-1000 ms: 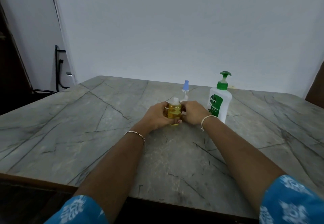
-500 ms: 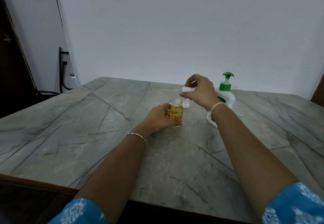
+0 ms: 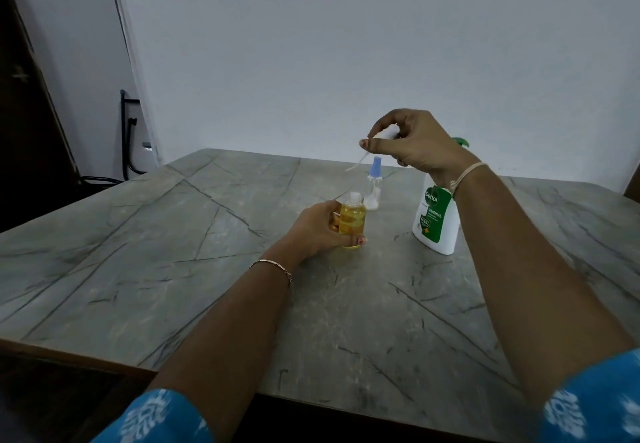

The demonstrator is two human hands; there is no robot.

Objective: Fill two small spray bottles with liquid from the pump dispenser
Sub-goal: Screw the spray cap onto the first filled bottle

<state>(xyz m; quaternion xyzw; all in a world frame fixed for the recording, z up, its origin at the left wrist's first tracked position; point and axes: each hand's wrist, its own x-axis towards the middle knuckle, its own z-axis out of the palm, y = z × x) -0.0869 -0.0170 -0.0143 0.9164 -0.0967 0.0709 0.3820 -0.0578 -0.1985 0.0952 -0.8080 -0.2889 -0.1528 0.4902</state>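
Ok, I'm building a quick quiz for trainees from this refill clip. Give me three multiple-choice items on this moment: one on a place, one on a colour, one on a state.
1. Where on the table does the blue-capped spray bottle stand?
A. Just behind the small bottle that the left hand grips
B. At the near edge
C. On its side at the far left

2. What colour is the liquid in the small bottle?
A. Blue
B. Yellow
C. Green

3. What state is the small bottle's neck in?
A. Capped tight
B. Open, its top lying on the table
C. Open, its spray top pinched in the right hand above

Key: 1 A, the blue cap shows upright right behind the gripped bottle. 2 B, the fill is clearly yellow. 3 C, the neck is bare and the top, with its tube hanging, is held up.
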